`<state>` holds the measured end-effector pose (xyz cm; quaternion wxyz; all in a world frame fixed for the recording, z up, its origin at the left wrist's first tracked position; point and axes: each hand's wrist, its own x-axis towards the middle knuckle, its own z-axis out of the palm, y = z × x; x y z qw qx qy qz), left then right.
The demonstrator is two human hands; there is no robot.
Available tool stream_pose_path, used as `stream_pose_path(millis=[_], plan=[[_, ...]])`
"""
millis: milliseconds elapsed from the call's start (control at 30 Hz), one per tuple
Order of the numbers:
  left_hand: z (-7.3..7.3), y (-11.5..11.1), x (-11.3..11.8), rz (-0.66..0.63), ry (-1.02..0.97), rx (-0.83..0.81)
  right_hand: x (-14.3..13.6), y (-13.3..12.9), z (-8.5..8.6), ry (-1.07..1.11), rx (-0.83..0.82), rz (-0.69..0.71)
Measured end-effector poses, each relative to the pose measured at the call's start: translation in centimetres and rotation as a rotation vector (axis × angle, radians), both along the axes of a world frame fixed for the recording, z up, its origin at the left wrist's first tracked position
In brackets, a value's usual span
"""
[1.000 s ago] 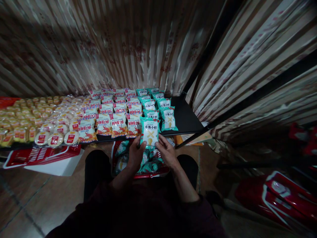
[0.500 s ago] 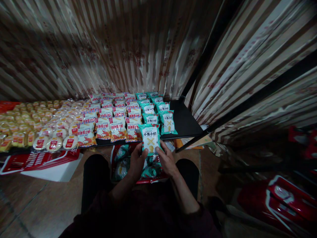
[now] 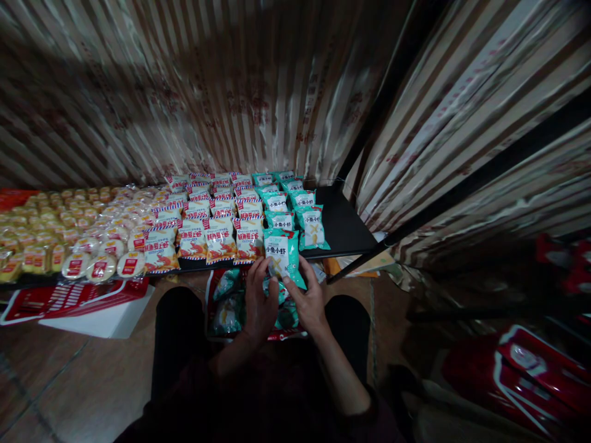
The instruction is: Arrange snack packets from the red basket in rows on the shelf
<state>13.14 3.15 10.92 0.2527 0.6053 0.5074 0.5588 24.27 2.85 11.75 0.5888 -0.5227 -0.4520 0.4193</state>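
Note:
Both hands are on a green-and-white snack bag [image 3: 281,251] at the front edge of a black shelf [image 3: 344,221]. My left hand [image 3: 259,301] is closed at the bag's lower left, fingers by its edge. Round the lower right, my right hand [image 3: 308,296] grips the bag with its thumb on the front. Matching green bags [image 3: 314,227] stand in two columns just behind. Below my hands, a red basket [image 3: 281,336] between my knees contains several more green bags [image 3: 228,311], partly hidden by my wrists.
Left of the green bags are rows of white-and-orange snack bags [image 3: 221,239], then round wrapped pastries [image 3: 101,267] and small yellow cakes [image 3: 34,258]. Dark metal posts [image 3: 406,224] frame the shelf at right. A striped curtain [image 3: 207,92] hangs behind. Red packaging [image 3: 535,375] lies at lower right.
The held bag has turned and tilted slightly, showing more of its green right side. My left hand has shifted a little along its edge; the right thumb has moved slightly left.

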Motion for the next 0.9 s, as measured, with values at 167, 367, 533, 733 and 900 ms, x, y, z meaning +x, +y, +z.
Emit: stream_pose_path(millis=[167, 367, 533, 733, 900], plan=[[1.4, -0.8, 0.0, -0.117, -0.275, -0.265, -0.2, -0.7, 0.7, -0.272, 0.076, 0.009], [3.2, -1.0, 0.0, -0.166, -0.552, -0.437, -0.8, -1.7, 1.3, -0.452, 0.268, 0.024], [3.8, -0.5, -0.1, -0.226, -0.666, -0.455, -1.0, -2.0, 1.1, -0.586, 0.326, 0.024], [3.2, -0.1, -0.1, -0.266, -0.711, -0.497, -1.5, -2.0, 1.1, -0.666, 0.381, -0.033], [2.5, 0.1, -0.4, -0.333, -0.757, -0.592, -1.4, -2.0, 1.0, -0.67, 0.388, -0.102]])
